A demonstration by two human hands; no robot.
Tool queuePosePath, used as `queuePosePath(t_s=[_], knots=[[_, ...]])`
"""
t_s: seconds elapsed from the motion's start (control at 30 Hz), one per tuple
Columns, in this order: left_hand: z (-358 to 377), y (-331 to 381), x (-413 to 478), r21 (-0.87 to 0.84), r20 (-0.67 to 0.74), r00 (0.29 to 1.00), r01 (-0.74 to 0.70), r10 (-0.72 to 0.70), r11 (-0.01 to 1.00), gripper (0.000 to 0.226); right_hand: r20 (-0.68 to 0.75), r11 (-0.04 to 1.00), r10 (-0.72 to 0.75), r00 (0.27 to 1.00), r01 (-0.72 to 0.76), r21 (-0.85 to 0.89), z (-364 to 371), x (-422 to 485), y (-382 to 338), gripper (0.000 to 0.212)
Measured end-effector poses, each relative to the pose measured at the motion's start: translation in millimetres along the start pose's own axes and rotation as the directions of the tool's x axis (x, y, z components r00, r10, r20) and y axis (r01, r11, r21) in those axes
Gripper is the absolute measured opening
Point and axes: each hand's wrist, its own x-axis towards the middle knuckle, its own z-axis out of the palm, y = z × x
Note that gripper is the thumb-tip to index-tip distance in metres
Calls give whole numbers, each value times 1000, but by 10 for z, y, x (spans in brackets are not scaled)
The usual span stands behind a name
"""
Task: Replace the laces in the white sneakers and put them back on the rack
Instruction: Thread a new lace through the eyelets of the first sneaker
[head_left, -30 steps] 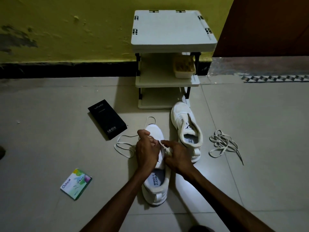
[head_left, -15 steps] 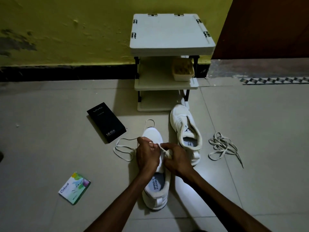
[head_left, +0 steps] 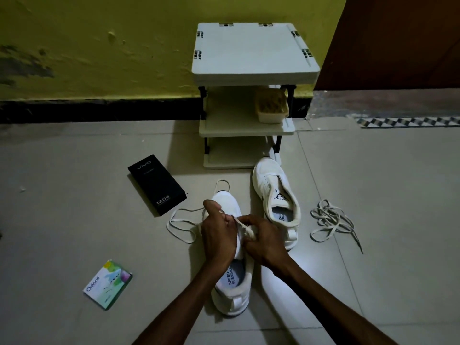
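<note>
The left hand [head_left: 217,235] and the right hand [head_left: 263,241] were close together over the middle of the near white sneaker [head_left: 232,290]. It lay on the tiled floor [head_left: 74,220] in front of the shoe rack [head_left: 254,51], with its toe toward the rack. Both hands had curled fingers, and each pinched a bit of the flat white lace [head_left: 179,226]. The hands hid the lace holes and the room was dim, so the lace tip could miss or go into the wrong hole. The lace looked thin and smooth, so it might slip out of the pinch. Its long loop lay loose on the floor to the left and could twist into a knot or catch under the shoe. The tiles looked smooth and a bit shiny, so a hard pull might make the light shoe slide. The other sneaker [head_left: 276,195] lay just beside it, and no lace showed in it. A tangled pile of laces [head_left: 331,220] lay further right and could get mixed up with this one. The sneakers looked soft and padded, with round toes. The lace was floppy, like a ribbon. The rack had flat square shelves that looked like hard plastic, on dark posts. The black phone box [head_left: 156,188] was long, with sharp corners.
</note>
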Motion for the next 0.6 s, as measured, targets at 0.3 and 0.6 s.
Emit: queuePosePath(t_s=[0.3, 0.6], knots=[[-35, 96, -29, 302, 32, 994, -108, 103, 947, 57, -18, 999, -11, 1000, 11, 33, -28, -46, -54, 33], [-34, -99, 95, -193, 43, 998, 44, -37, 980, 39, 28, 1000, 18, 999, -18, -4, -22, -34, -58, 65]])
